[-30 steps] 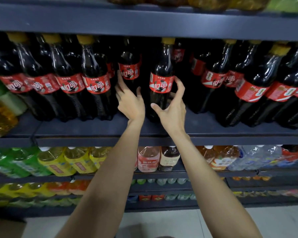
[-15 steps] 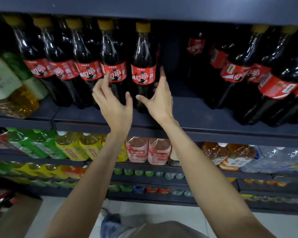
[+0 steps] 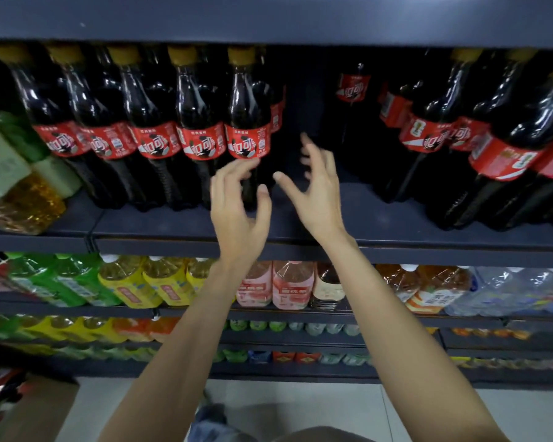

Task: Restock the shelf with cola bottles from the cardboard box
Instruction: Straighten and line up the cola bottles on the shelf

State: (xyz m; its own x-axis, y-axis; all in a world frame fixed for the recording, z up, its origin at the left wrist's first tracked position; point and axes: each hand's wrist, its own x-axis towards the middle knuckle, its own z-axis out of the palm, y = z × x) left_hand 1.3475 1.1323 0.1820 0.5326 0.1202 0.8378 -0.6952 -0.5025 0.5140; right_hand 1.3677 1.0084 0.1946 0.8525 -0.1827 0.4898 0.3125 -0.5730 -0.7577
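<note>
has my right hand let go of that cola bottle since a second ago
Yes. The right hand has come off the rightmost bottle of the left row and now hangs open right of it, over the shelf gap.

Setting: a shop, drinks aisle. Dark metal shelving (image 3: 396, 224) in several tiers; upper tier holds rows of identical red-labelled cola bottles (image 3: 201, 135). Lower tiers hold massed green, yellow and pink bottled drinks (image 3: 160, 285), all facing outward above a pale tiled floor (image 3: 300, 406).
</note>
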